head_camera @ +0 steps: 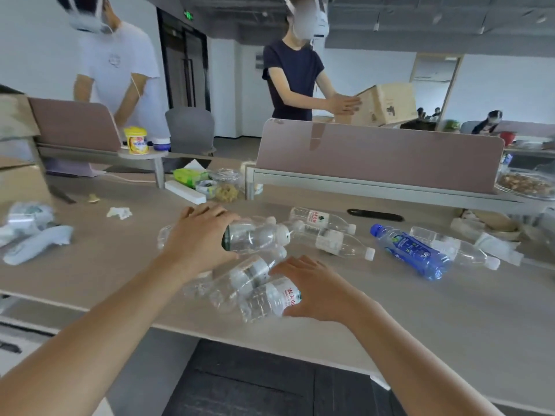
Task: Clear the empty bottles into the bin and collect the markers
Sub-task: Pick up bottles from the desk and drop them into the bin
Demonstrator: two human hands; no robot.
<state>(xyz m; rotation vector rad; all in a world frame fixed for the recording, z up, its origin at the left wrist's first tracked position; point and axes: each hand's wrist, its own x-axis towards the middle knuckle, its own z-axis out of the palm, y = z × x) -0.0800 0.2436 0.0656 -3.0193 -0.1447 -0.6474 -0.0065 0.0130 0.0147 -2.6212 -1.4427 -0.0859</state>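
at the centre of the frame, close to the table's front edge, your left hand [198, 235] is curled over a clear bottle [255, 237] lying on its side, white cap pointing right. just below it, your right hand [312, 291] wraps round the red-lettered bottle [271, 298]. a third bottle [240, 280] lies wedged between those two and seems to touch both. so both hands are grasping, one bottle each.

to the right four more lie loose on the table [390, 325]: a red-label bottle [321, 219], a white-label bottle [339, 243] just beside it, the blue bottle [411, 250], and a long clear bottle [453, 246] behind the blue one. you have no bin in view and no markers that can be made out.

the main risk is the wedged one. lift the two you hold and it loses its props; it is round, looks empty and light, and sits near the edge, so it could roll off onto the floor. thin walls may also buckle under a hard squeeze and squirt out of your grip. trying to scoop all three at once invites a drop.

at the upper middle, a jar [226, 184] and a green packet [189, 177] crowd the partition.
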